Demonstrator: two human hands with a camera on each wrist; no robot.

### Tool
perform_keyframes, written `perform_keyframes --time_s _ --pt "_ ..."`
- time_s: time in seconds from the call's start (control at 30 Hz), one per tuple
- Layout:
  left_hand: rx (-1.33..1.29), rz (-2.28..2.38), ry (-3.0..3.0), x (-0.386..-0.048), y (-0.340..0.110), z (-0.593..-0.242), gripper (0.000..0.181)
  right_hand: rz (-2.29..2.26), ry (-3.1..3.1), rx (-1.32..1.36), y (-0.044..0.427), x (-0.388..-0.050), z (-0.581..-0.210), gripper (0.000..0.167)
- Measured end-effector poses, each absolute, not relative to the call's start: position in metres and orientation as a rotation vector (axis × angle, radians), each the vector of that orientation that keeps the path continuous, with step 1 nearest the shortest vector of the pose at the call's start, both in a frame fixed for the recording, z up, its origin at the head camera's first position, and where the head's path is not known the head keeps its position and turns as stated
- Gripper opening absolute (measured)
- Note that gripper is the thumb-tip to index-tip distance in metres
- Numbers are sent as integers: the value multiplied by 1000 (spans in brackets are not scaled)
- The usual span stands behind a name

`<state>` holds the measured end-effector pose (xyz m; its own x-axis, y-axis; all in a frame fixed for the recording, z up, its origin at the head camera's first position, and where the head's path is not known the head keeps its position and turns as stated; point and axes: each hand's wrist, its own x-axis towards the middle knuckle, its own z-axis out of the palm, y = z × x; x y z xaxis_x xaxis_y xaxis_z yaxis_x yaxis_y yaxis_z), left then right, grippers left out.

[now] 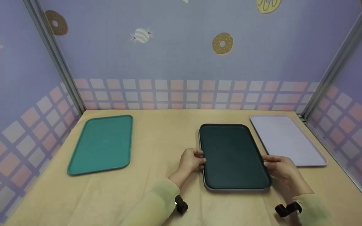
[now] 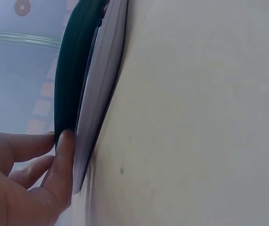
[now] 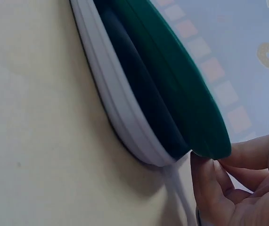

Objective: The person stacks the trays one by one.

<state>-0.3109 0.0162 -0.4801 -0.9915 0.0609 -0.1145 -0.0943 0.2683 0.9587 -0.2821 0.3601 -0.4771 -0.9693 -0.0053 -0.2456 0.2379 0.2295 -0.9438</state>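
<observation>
A dark green tray (image 1: 234, 157) lies in front of me, right of the middle of the table. My left hand (image 1: 191, 162) pinches its left rim between thumb and fingers, while my right hand (image 1: 282, 169) pinches the right rim. Beneath it is a pale lavender tray (image 3: 113, 89), its side wall showing in both wrist views. At the right side a gap separates the green tray from the pale one, with a dark surface between them. Whether that dark surface is another tray or shadow I cannot tell.
A teal tray (image 1: 104, 144) lies on the left of the table (image 1: 165, 131). Behind my right hand, another pale lavender tray (image 1: 289, 139) lies by the right edge. Patterned walls (image 1: 181, 56) enclose the back and both sides.
</observation>
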Motion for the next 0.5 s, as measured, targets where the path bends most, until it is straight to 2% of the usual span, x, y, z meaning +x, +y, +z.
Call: perform_keyframes --time_s 0.5 --pt "3 1760 2418 -307 10 -476 29 -1740 2348 226 356 -284 -481 52"
